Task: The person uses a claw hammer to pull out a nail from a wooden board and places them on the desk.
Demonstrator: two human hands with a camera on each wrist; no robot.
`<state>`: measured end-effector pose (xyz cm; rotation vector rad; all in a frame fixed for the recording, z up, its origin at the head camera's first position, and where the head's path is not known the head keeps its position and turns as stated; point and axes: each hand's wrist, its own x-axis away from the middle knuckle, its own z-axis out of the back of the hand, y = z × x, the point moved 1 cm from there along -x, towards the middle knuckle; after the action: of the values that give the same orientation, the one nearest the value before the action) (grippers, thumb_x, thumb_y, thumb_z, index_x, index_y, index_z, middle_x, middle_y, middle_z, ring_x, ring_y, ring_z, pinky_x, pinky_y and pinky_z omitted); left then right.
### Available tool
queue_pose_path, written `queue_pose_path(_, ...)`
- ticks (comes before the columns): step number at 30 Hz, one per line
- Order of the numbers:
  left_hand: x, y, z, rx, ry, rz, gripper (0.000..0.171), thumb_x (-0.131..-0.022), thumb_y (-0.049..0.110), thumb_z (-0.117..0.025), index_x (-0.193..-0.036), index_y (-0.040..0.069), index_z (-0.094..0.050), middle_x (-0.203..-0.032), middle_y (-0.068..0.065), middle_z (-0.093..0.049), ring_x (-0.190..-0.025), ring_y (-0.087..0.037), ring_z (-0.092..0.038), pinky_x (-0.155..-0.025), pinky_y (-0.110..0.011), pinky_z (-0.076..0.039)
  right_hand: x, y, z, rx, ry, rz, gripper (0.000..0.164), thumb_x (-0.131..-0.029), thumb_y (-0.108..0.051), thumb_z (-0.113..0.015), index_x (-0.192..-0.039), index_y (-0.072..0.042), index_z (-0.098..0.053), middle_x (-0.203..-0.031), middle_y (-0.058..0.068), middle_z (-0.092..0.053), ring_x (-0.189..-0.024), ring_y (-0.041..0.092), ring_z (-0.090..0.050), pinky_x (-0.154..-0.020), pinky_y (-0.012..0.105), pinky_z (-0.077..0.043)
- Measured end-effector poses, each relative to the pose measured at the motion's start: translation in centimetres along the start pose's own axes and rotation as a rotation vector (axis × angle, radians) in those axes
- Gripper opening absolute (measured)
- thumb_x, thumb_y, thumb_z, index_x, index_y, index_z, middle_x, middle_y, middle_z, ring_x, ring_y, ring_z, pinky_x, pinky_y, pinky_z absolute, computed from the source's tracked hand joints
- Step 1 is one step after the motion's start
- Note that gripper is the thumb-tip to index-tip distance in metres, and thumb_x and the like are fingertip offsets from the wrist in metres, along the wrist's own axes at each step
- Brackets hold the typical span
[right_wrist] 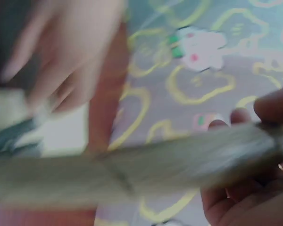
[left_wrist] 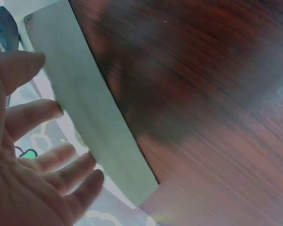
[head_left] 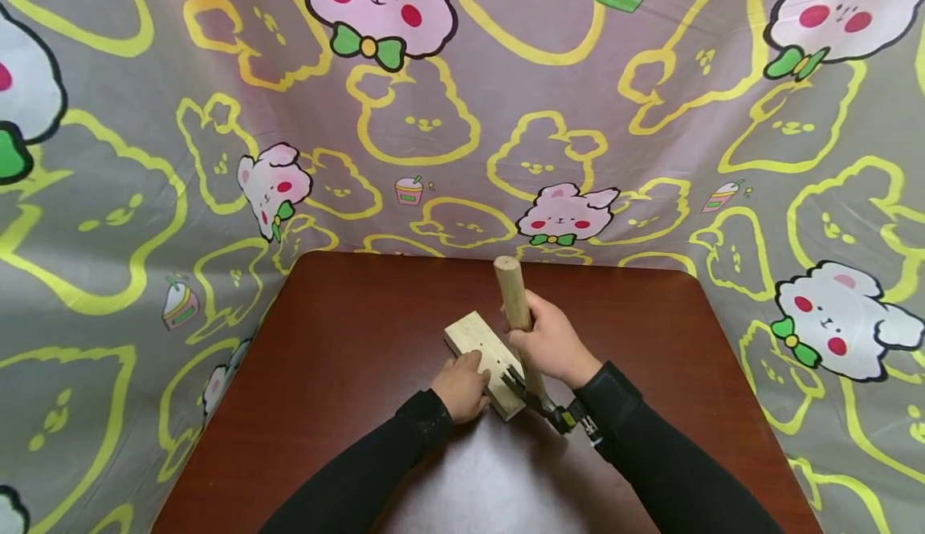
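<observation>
A pale wooden board (head_left: pixel 470 332) lies flat and slanted on the table, with a few small dark spots on its top face. My left hand (head_left: pixel 460 387) rests on the board's near left part; in the left wrist view its fingers (left_wrist: pixel 35 115) reach loosely across to the board's upper edge. With my right hand (head_left: pixel 555 341) I grip the wooden handle (head_left: pixel 511 289) of a claw hammer, held steeply with the handle end up. The dark forked claw (head_left: pixel 514 380) is down over the board's near right part. Motion blurs the handle in the right wrist view.
The dark red-brown wooden table (head_left: pixel 347 333) extends around the board on all sides. A grey cloth (head_left: pixel 470 124) with rabbit prints hangs behind the table and along both sides.
</observation>
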<state>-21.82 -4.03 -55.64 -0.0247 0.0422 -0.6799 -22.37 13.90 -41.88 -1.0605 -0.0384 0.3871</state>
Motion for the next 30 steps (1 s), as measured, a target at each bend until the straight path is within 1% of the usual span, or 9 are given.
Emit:
queue_pose_path(5,-0.4,-0.4,-0.9,0.071,0.061,-0.067,0.040,-0.088,0.040,-0.072,-0.107,0.005,-0.075,-0.140,-0.024,-0.051,-0.134,-0.038,-0.043,-0.111,-0.042,-0.033,-1.7,-3.3,0.5,-0.228,-0.003,0.042,0.023,-0.089,0.001,-0.052,-0.110,-0.002,-0.060,-0.090,0.017,-0.062,-0.085,0.035,-0.065,-0.077,0.050,-0.051)
queue_pose_path(8,-0.6,-0.7,-1.2,0.134,0.080,-0.074,0.034,-0.088,0.042,-0.072,-0.094,0.009,-0.072,-0.141,-0.026,-0.050,-0.135,-0.043,-0.041,-0.113,-0.043,-0.029,-2.3,-4.1,0.6,-0.311,-0.017,0.040,0.020,-0.090,-0.003,-0.048,-0.104,0.004,-0.060,-0.090,0.019,-0.058,-0.083,0.044,-0.062,-0.076,0.050,-0.051)
queue_pose_path(11,-0.8,-0.9,-1.4,0.187,0.077,-0.046,0.036,-0.087,0.048,-0.073,-0.089,0.012,-0.068,-0.141,-0.028,-0.049,-0.133,-0.047,-0.041,-0.113,-0.047,-0.028,-2.5,-4.2,0.6,-0.384,-0.035,0.062,0.022,-0.093,-0.010,-0.047,-0.095,0.008,-0.058,-0.085,0.019,-0.055,-0.077,0.040,-0.060,-0.071,0.045,-0.050)
queue_pose_path(13,-0.9,-0.9,-1.4,0.189,0.063,-0.026,0.043,-0.086,0.052,-0.072,-0.095,0.010,-0.068,-0.141,-0.029,-0.048,-0.133,-0.048,-0.040,-0.113,-0.048,-0.028,-2.5,-4.1,0.5,-0.424,-0.048,0.107,0.034,-0.099,-0.021,-0.044,-0.091,0.010,-0.056,-0.081,0.018,-0.054,-0.072,0.033,-0.058,-0.068,0.040,-0.050)
queue_pose_path(15,-1.1,-0.9,-1.4,0.181,0.061,-0.018,0.053,-0.084,0.055,-0.073,-0.104,0.006,-0.068,-0.139,-0.029,-0.050,-0.132,-0.048,-0.042,-0.112,-0.049,-0.029,-2.6,-3.9,0.4,-0.482,-0.063,0.140,0.058,-0.105,-0.042,-0.040,-0.090,0.013,-0.053,-0.077,0.017,-0.052,-0.068,0.027,-0.055,-0.066,0.037,-0.050)
queue_pose_path(17,-1.2,-0.8,-1.5,0.161,0.061,-0.011,0.065,-0.082,0.059,-0.073,-0.113,0.003,-0.066,-0.137,-0.029,-0.051,-0.131,-0.048,-0.043,-0.112,-0.049,-0.030,-2.7,-3.7,0.2,-0.527,-0.071,0.152,0.078,-0.102,-0.060,-0.034,-0.090,0.015,-0.050,-0.076,0.015,-0.051,-0.066,0.025,-0.052,-0.066,0.035,-0.050)
queue_pose_path(19,-1.2,-0.7,-1.6,0.131,0.065,-0.010,0.075,-0.080,0.063,-0.072,-0.122,0.002,-0.064,-0.136,-0.028,-0.052,-0.131,-0.046,-0.044,-0.112,-0.048,-0.030,-2.8,-3.6,0.0,-0.554,-0.071,0.141,0.087,-0.098,-0.069,-0.033,-0.089,0.016,-0.049,-0.074,0.012,-0.050,-0.064,0.025,-0.051,-0.066,0.035,-0.051)
queue_pose_path(25,-1.5,-0.7,-1.5,0.055,0.080,0.003,0.085,-0.075,0.071,-0.071,-0.133,0.008,-0.064,-0.134,-0.020,-0.054,-0.128,-0.041,-0.046,-0.111,-0.047,-0.032,-3.0,-4.0,-0.3,-0.563,-0.025,0.099,0.065,-0.102,-0.049,-0.032,-0.088,0.013,-0.048,-0.071,0.011,-0.047,-0.060,0.028,-0.045,-0.059,0.036,-0.047)
queue_pose_path(30,-2.0,-0.9,-1.1,0.085,0.014,0.039,0.086,-0.073,0.073,-0.071,-0.132,0.011,-0.066,-0.142,-0.024,-0.048,-0.130,-0.050,-0.042,-0.107,-0.050,-0.037,-2.8,-4.2,-0.5,-0.529,0.054,0.070,0.059,-0.100,-0.041,-0.033,-0.081,0.013,-0.050,-0.067,0.010,-0.048,-0.057,0.027,-0.043,-0.053,0.034,-0.042)
